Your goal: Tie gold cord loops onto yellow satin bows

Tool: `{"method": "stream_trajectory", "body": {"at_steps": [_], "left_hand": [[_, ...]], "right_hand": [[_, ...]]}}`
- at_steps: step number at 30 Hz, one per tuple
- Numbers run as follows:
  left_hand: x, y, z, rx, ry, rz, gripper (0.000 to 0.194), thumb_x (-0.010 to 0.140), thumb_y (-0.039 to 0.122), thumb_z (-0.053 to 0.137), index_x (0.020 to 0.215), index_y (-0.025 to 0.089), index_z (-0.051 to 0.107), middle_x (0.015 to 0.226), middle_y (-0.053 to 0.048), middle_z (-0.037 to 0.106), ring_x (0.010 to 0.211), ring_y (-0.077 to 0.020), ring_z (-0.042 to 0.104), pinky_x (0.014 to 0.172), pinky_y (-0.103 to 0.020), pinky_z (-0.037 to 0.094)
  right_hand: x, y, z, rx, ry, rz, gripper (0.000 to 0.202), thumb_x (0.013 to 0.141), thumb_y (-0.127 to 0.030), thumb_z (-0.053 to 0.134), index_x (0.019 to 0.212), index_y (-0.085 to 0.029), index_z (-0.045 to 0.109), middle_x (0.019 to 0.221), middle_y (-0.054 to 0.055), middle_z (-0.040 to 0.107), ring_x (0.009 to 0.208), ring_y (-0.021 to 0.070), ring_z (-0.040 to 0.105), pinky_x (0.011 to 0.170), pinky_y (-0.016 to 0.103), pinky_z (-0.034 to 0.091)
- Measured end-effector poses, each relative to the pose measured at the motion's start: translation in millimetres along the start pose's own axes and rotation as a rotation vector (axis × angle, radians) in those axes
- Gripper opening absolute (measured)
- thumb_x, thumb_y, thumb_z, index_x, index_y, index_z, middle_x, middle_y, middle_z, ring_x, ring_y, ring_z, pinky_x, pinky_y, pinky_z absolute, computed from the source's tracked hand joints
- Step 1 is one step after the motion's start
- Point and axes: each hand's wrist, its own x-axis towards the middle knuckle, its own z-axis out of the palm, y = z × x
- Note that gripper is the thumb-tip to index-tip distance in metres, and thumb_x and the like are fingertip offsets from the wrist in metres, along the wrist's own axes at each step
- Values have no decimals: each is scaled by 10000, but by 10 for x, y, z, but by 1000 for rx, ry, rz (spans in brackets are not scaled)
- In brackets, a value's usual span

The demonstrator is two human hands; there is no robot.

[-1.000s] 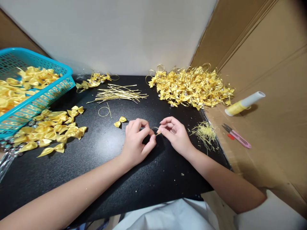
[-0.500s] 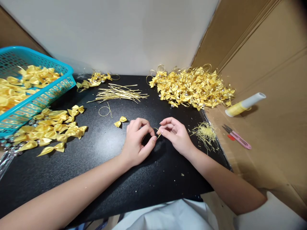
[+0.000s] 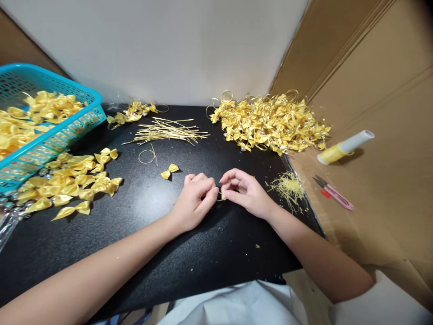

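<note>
Thumb and fingertips of my left hand (image 3: pixel 196 201) are pinched on one end of a short gold cord (image 3: pixel 221 197). My right hand (image 3: pixel 246 192) pinches the same cord between thumb and forefinger, its other fingers curled. Only a small part of the cord shows between the hands. Just left of them a single yellow bow (image 3: pixel 169 171) lies on the black table (image 3: pixel 135 234). Behind the bow is a thin loop of cord (image 3: pixel 146 156), and farther back a bundle of straight gold cords (image 3: pixel 169 131).
A blue basket (image 3: pixel 91 97) of yellow bows stands at the left, with loose bows (image 3: pixel 77 180) before it. Finished-looking bows with loops (image 3: pixel 267 122) are heaped at the back right. Cord scraps (image 3: pixel 289 189), pink snips (image 3: pixel 338 196) and a tube (image 3: pixel 345 146) are at the right.
The fingers of my left hand have closed up more, and its wrist sits slightly lower. Both hands' fingertips are a little closer together, and the cord between them sits slightly lower.
</note>
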Motion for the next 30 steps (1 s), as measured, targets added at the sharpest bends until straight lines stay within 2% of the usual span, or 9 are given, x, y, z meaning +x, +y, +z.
{"method": "stream_trajectory", "body": {"at_steps": [12,15,18,22,24,28,30], "left_hand": [[-2,-10,5,21,69,-27,314,914,295,341,619,196,381,590,23,457,643,-158,455,742,-353,328],[-6,-18,5,18,86,-14,319,921,304,344,624,198,389,593,20,475,642,-160,456,736,-354,338],[-15,-25,6,10,91,-13,326,932,314,343,636,198,414,607,15,497,658,-164,469,736,-355,341],[-26,-30,8,9,112,5,325,940,315,350,648,197,431,608,17,486,662,-164,475,735,-351,345],[-26,-31,10,7,121,17,325,945,310,352,653,196,439,616,16,493,666,-164,473,732,-349,342],[-24,-29,12,2,112,31,329,949,297,366,648,190,449,607,21,491,665,-162,463,722,-349,321],[-22,-24,7,4,101,34,342,947,305,366,634,189,439,599,22,487,663,-162,459,723,-352,316]], "right_hand": [[11,7,-38,38,2,26,128,772,-193,556,897,-206,537,738,-18,604,716,130,587,744,314,470],[-12,6,-21,-180,61,-52,173,753,-187,581,918,-214,540,805,2,616,746,144,576,730,315,467],[-37,29,69,-507,111,-164,351,681,-172,685,991,-233,532,911,16,628,808,167,555,751,325,462],[-52,61,206,-732,137,-177,398,688,-281,730,1032,-219,539,977,55,634,890,222,535,806,392,442],[-52,51,215,-727,103,-183,352,709,-321,706,1002,-204,550,953,62,633,884,233,526,809,407,428],[-38,19,146,-498,74,-185,131,843,-323,552,888,-202,579,861,40,634,836,200,533,785,359,427],[-22,22,124,-436,94,-145,146,887,-307,510,816,-210,593,826,27,641,828,188,548,794,347,425]]}}
